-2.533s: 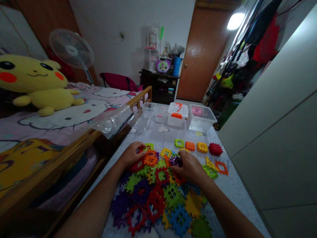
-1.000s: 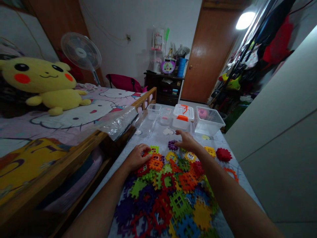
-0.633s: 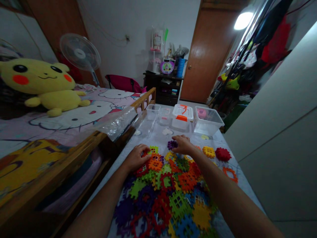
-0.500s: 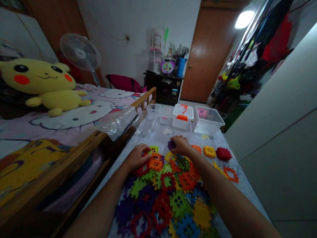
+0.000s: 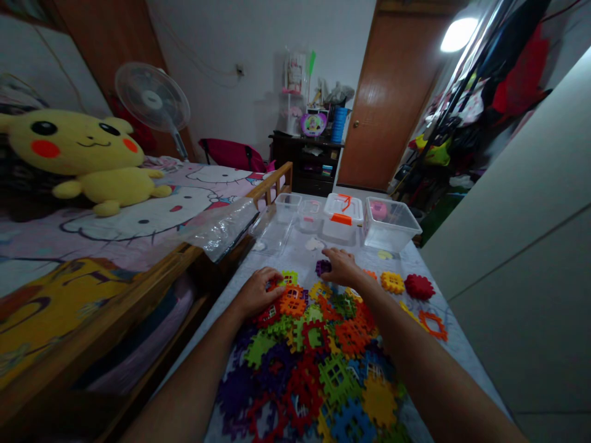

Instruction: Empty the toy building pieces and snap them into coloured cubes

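Observation:
Interlocking plastic building pieces in many colours (image 5: pixel 318 357) form a heap on the table (image 5: pixel 221 320). My left hand (image 5: pixel 259 293) rests on the heap's left edge, fingers apart over red pieces (image 5: pixel 268 315) and beside an orange window piece (image 5: pixel 293 300). Behind the heap, my right hand (image 5: pixel 340 268) is next to a purple piece (image 5: pixel 322 267), with its fingers stretched out and slightly raised. The thumb is close to that piece; I cannot tell whether it touches. Right of this hand sit a yellow stack (image 5: pixel 392 282) and a red stack (image 5: pixel 419 287); an orange piece (image 5: pixel 370 274) is partly hidden by my right wrist.
Clear plastic bins (image 5: pixel 391 224) and a lidded box with orange clips (image 5: pixel 342 215) line the table's far end. An orange frame piece (image 5: pixel 433 325) lies near the right edge. The bed's wooden rail (image 5: pixel 152 277) runs along the left, with plastic wrapping (image 5: pixel 221 231) on it.
My right hand's fingers have loosened and lifted a little from the purple piece, which stays on the table. The left hand has hardly moved. The view has shifted slightly.

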`<state>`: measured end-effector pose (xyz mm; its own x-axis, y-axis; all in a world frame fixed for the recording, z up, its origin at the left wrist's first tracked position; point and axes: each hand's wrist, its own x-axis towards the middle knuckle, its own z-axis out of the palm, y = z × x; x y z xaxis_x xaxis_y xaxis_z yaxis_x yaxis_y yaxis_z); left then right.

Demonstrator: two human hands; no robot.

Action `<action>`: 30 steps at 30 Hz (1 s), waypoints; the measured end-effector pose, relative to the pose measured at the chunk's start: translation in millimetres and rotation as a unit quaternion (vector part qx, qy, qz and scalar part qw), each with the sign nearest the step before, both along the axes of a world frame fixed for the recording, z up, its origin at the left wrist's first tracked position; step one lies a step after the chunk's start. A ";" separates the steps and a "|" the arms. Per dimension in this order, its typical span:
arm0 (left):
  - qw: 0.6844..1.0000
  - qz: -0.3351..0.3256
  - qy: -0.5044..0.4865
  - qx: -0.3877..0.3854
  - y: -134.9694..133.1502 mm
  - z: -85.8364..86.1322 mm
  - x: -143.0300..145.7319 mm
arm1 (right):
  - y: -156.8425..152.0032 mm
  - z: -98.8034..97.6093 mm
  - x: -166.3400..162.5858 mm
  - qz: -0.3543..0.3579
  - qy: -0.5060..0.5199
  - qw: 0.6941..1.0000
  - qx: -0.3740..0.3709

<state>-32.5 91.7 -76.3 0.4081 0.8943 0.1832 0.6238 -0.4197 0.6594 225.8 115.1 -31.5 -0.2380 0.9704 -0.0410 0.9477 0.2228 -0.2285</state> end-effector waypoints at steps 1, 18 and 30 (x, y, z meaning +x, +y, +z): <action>1.000 0.000 -0.001 0.000 0.1 0.0 -0.1 | -4.6 4.3 2.5 0.001 0.009 1.000 0.004; 1.000 0.018 0.000 -0.007 0.6 -0.6 -3.4 | -125.9 -4.0 116.9 -0.082 0.179 0.980 0.022; 0.999 0.026 -0.019 -0.043 0.3 -1.2 -5.4 | -125.7 -9.9 93.0 -0.024 0.087 0.996 0.012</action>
<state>-37.9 92.0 -77.5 0.3549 0.9272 0.1195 0.6177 -0.3285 0.7145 318.8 -10.6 -41.4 -0.1919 0.9812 0.0207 0.9040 0.1850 -0.3854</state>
